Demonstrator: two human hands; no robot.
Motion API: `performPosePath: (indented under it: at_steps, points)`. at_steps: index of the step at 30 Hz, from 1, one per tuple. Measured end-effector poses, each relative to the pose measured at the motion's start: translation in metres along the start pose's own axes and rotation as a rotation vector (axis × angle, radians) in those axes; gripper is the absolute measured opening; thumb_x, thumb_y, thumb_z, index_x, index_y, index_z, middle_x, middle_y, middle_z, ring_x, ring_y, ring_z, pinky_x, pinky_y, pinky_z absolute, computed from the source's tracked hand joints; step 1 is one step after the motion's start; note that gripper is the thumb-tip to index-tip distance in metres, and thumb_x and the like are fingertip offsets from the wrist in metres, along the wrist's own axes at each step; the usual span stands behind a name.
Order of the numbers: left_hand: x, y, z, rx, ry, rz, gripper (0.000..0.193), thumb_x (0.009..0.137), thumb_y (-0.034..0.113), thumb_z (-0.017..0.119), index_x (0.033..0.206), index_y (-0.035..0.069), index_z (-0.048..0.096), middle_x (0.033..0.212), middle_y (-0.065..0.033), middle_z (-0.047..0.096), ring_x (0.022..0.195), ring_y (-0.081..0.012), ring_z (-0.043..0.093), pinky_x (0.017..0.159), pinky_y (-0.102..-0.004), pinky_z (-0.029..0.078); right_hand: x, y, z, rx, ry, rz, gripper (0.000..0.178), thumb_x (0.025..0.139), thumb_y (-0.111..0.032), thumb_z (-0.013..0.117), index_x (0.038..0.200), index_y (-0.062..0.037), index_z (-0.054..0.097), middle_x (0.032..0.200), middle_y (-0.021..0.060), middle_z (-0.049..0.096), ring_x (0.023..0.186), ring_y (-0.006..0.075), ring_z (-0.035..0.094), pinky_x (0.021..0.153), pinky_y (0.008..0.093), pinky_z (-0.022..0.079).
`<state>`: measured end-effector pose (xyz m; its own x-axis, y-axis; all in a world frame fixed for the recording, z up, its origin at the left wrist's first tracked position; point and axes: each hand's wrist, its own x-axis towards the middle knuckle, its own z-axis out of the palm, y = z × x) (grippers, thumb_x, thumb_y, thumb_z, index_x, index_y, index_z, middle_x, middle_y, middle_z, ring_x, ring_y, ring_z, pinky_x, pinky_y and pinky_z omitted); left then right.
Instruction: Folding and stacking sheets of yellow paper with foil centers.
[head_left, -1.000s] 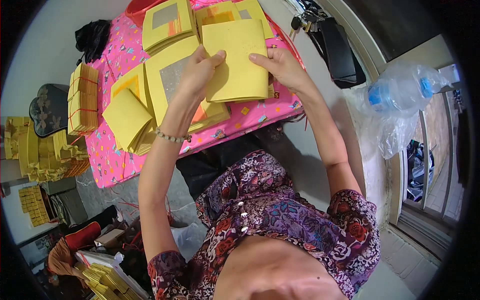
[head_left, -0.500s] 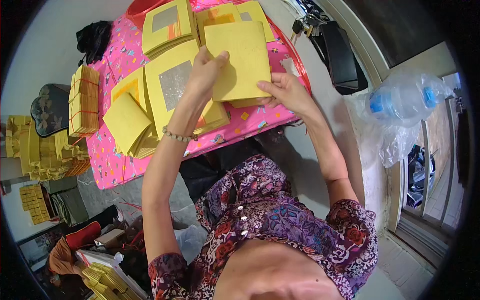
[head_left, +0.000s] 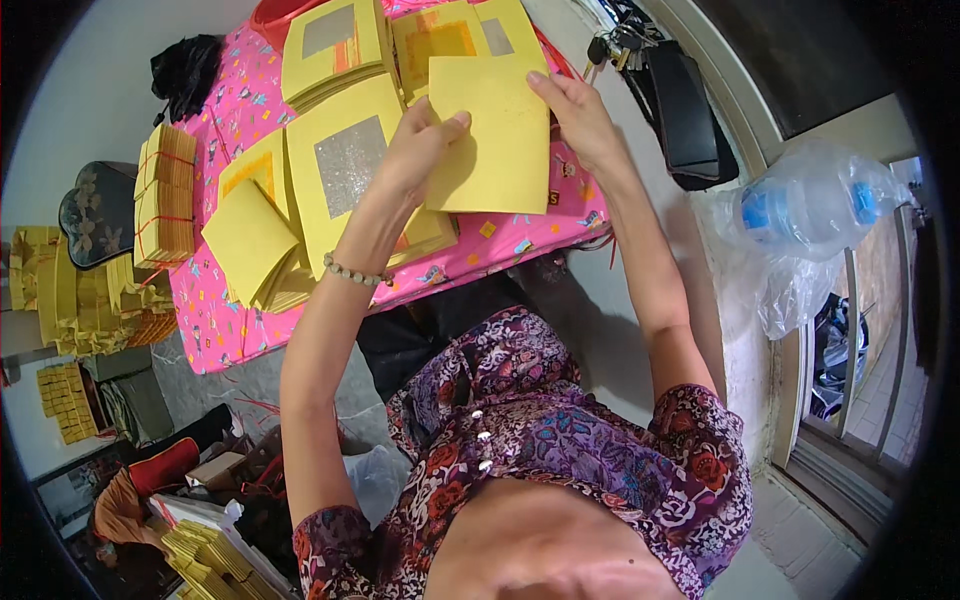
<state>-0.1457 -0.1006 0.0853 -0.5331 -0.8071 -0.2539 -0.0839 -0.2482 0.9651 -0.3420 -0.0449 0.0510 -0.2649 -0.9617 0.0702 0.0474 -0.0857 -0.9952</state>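
A plain yellow paper sheet is held above the right end of the table. My left hand pinches its left edge between thumb and fingers. Closed on its upper right corner is my right hand, thumb on top and the other fingers partly hidden behind. Beside my left forearm lies a stack of yellow paper with a silver square. Farther left, a stack with an orange-edged patch has a folded yellow sheet on it. Another silver-patched stack stands behind.
A pink patterned cloth covers the table. Red-tied yellow bundles sit at its left edge, near a black plastic bag. A red basin is at the back. To the right are keys, a black case and a bagged plastic bottle.
My right hand has moved up from the sheet's lower right corner to its upper right one. The sheet has shifted slightly right, with my left hand still on its left edge.
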Motion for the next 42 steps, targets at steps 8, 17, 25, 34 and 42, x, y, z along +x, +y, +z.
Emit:
performPosePath:
  at_steps: [8,17,25,34,42]
  points:
    - [0.023,0.000,0.008,0.034,0.193,-0.022,0.026,0.090,0.008,0.055,0.109,-0.010,0.050,0.097,-0.0206,0.061,0.081,-0.0232,0.063,0.063,-0.0326,0.054,0.003,0.013,0.001,-0.221,-0.163,0.134,0.032,0.092,-0.028,0.056,0.095,0.0036,0.057,0.073,0.0048,0.063,0.058,0.0091,0.059,0.048,0.0267,0.048]
    - [0.080,-0.065,0.003,0.423,0.180,-0.096,0.025,0.087,0.004,0.055,0.107,-0.011,0.056,0.094,-0.0158,0.064,0.076,-0.0226,0.065,0.059,-0.0333,0.053,0.011,0.063,-0.015,-0.738,-0.117,0.036,0.029,0.091,-0.028,0.058,0.093,0.0009,0.055,0.066,0.0009,0.057,0.052,0.0066,0.048,0.044,0.0239,0.036]
    - [0.100,-0.085,-0.006,0.482,0.164,-0.178,0.035,0.078,0.011,0.064,0.104,-0.011,0.060,0.097,-0.0197,0.066,0.087,-0.0267,0.067,0.064,-0.0347,0.052,-0.001,0.053,-0.004,-0.783,-0.006,-0.082,0.034,0.084,-0.032,0.065,0.084,0.0002,0.054,0.060,0.0054,0.051,0.054,0.0152,0.049,0.050,0.0346,0.037]
    - [0.099,-0.080,-0.002,0.662,0.179,-0.165,0.038,0.076,0.016,0.067,0.104,-0.009,0.061,0.098,-0.0224,0.066,0.091,-0.0298,0.067,0.072,-0.0355,0.053,-0.004,0.046,0.002,-0.868,0.044,-0.083,0.034,0.082,-0.033,0.067,0.084,-0.0009,0.055,0.060,0.0091,0.054,0.054,0.0211,0.053,0.050,0.0358,0.039]
    - [0.090,-0.070,0.011,0.943,0.314,-0.158,0.038,0.079,0.025,0.064,0.103,-0.005,0.062,0.091,-0.0178,0.067,0.079,-0.0262,0.068,0.062,-0.0350,0.053,-0.010,0.038,0.002,-0.960,0.083,-0.168,0.035,0.080,-0.030,0.068,0.086,0.0011,0.053,0.065,0.0164,0.059,0.065,0.0344,0.061,0.059,0.0447,0.046]
